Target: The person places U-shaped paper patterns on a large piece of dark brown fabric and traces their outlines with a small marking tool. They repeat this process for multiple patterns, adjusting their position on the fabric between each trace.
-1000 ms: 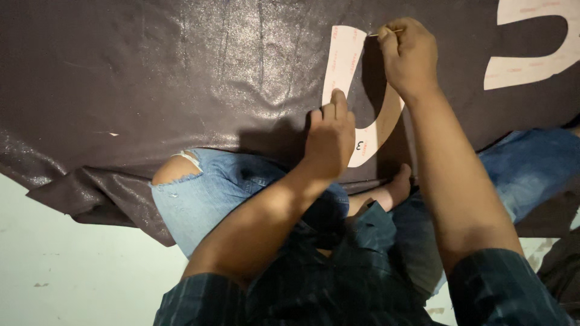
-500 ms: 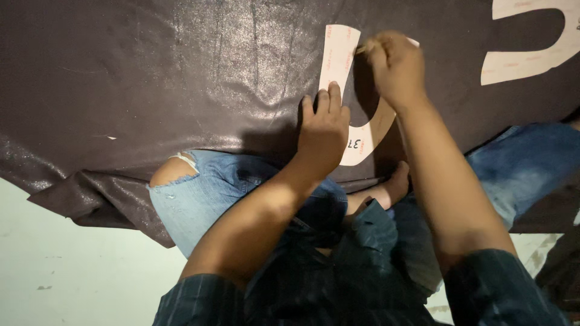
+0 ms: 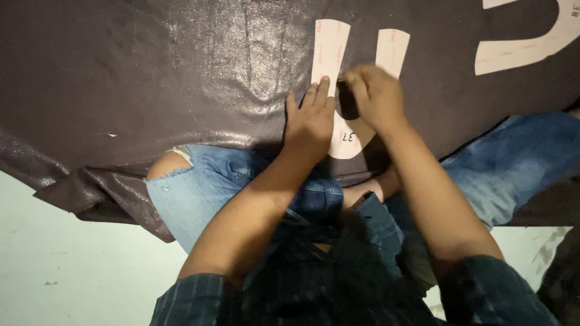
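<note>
Right hand (image 3: 374, 96) has dropped from the top of the pattern's right arm to its inner edge, mid-frame, over the last second — fingers curled shut around something thin and dark at the tip, likely a marker, though I can't tell for sure. Reads as an outline being traced down the inside of the U.

Left hand (image 3: 309, 121) has barely moved: flat, fingers spread, pressing the U-shaped paper pattern (image 3: 329, 48) down at its left arm so it doesn't slide.

Pattern sits centre-top of frame, lying on the dark leather sheet (image 3: 151, 72). It's pale, stiff-looking card with rounded ends, its curved base partly under the hands.

The sheet is dark brown, glossy, with fine grain and soft wrinkles, draped over the knees; its lower-left edge is folded and crumpled. A second pale curved pattern (image 3: 525, 48) lies upper right, well apart — untouched. Ripped blue jeans (image 3: 199, 187) below, pale floor (image 3: 60, 271) lower left.
</note>
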